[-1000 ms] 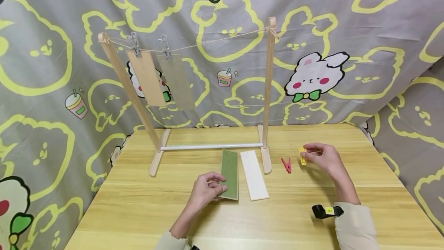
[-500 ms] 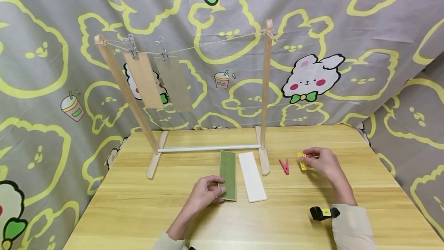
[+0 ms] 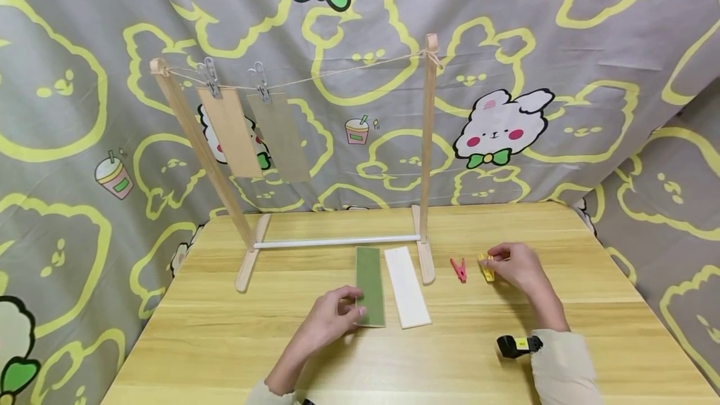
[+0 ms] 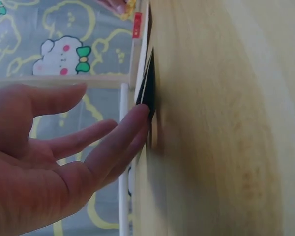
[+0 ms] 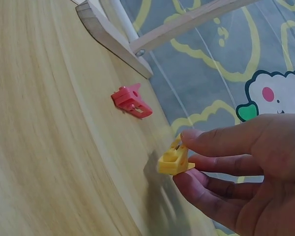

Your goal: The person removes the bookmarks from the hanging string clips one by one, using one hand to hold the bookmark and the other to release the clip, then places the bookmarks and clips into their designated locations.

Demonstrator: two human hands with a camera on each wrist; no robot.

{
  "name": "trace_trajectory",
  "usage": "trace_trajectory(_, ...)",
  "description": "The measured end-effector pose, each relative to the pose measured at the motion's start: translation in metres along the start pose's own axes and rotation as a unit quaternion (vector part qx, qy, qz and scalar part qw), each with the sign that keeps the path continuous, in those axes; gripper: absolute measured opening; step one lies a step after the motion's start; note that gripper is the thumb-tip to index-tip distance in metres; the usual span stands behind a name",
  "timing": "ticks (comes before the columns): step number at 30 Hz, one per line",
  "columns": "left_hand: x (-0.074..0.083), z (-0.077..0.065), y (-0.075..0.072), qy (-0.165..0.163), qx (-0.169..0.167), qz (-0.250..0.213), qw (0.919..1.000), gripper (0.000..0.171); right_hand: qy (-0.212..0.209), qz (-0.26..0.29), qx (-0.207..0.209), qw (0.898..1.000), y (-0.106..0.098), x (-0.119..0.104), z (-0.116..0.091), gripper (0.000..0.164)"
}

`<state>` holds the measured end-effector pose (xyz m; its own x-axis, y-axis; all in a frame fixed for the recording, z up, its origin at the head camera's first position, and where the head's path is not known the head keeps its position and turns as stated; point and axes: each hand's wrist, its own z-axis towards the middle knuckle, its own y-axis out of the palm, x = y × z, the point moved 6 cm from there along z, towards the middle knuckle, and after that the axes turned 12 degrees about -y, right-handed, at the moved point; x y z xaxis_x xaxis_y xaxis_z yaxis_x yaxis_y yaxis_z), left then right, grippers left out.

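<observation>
My left hand (image 3: 332, 317) is at the near left corner of a green rectangular card (image 3: 370, 286). In the left wrist view its extended fingers touch the card's slightly raised edge (image 4: 146, 91), while the thumb stays apart from it. My right hand (image 3: 519, 266) pinches a small yellow clothespin (image 5: 173, 160) between thumb and fingertips, above the tabletop. A red clothespin (image 3: 459, 270) lies on the table just left of it. Between the green card and the red clothespin lies a white card (image 3: 407, 287).
A wooden rack (image 3: 429, 149) with a string line (image 3: 349, 70) stands behind the cards. From its left part hang an orange-tan card (image 3: 232, 133) and a grey-olive card (image 3: 279, 137), each in a metal clip (image 3: 260, 83). A patterned curtain (image 3: 596, 117) backs the table (image 3: 439, 367).
The view has shifted slightly. My right hand keeps the yellow clothespin and tilts it a little. My left hand stays by the green card, its thumb now off the card.
</observation>
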<state>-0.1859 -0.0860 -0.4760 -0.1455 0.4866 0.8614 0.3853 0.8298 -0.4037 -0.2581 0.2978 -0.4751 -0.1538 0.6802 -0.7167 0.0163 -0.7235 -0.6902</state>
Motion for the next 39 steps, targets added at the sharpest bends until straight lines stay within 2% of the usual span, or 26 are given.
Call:
trace_trajectory(7,0.001,-0.001,0.0,0.014,0.01,0.023,0.9996,0.048,0.005,-0.019,-0.002,1.0,0.005,-0.001,0.0,0.035)
trace_trajectory(12,0.003,0.003,-0.001,0.024,-0.003,0.027,0.9993,0.047,0.004,-0.033,-0.003,0.999,0.009,-0.003,0.002,0.033)
trace_trajectory(25,0.001,0.022,-0.013,0.04,-0.055,-0.053,0.9963,0.045,0.013,-0.024,-0.004,1.0,0.011,-0.002,0.0,0.036)
trace_trajectory(29,0.005,0.027,-0.024,0.045,-0.042,-0.058,0.9964,0.043,0.01,-0.023,0.003,1.0,0.007,-0.002,-0.003,0.035)
trace_trajectory(35,0.018,0.032,-0.04,0.074,-0.006,-0.05,0.996,0.034,-0.013,-0.024,0.016,0.999,0.0,-0.007,-0.005,0.034)
trace_trajectory(39,0.026,0.035,-0.049,0.086,0.0,-0.057,0.9947,0.032,-0.033,-0.018,0.025,0.999,-0.005,-0.012,-0.004,0.035)
